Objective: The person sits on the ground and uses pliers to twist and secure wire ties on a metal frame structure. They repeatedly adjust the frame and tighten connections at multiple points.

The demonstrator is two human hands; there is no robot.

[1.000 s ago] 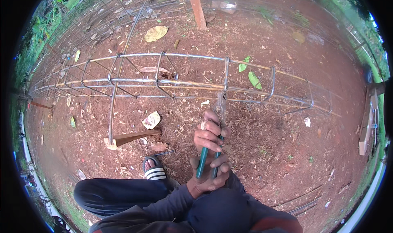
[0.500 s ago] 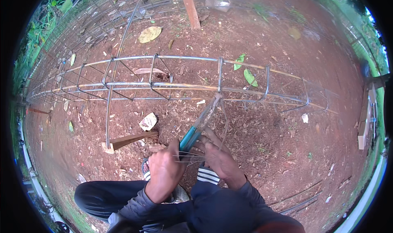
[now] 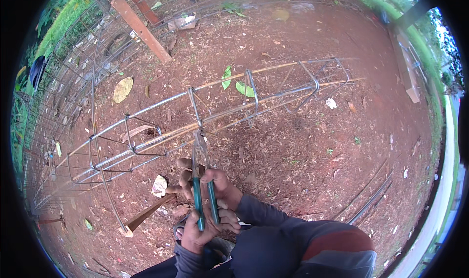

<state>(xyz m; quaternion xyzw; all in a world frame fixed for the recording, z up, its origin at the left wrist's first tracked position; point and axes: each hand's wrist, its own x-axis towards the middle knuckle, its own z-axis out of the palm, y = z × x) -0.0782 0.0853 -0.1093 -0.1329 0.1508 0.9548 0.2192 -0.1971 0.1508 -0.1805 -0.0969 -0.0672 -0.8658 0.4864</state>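
Note:
Rebar-tying pincers (image 3: 198, 197) with teal handles stand in front of me, their handles a little apart. Their jaws meet a square stirrup (image 3: 195, 107) where it crosses a long bar of the rebar cage (image 3: 161, 135). My left hand (image 3: 195, 236) is closed around the lower handles, thumb on the left one and fingers round the right. Higher up, my right hand (image 3: 227, 190) grips the pincers near the jaws, its fingers reaching behind them to the left side. Any tie wire at the jaws is too fine to make out.
A wooden wedge (image 3: 149, 213) lies by an upright bar at the left. Wire mesh (image 3: 53, 117) stands beyond it, near a reddish wooden post (image 3: 141, 29). Loose rods (image 3: 371, 197) lie on the soil at right; a plank (image 3: 405, 68) lies farther off.
My view has turned, so the cage now slants up to the right. The right hand has moved onto the pincers near the jaws, and the handles have spread. Loose wires by the hands no longer show.

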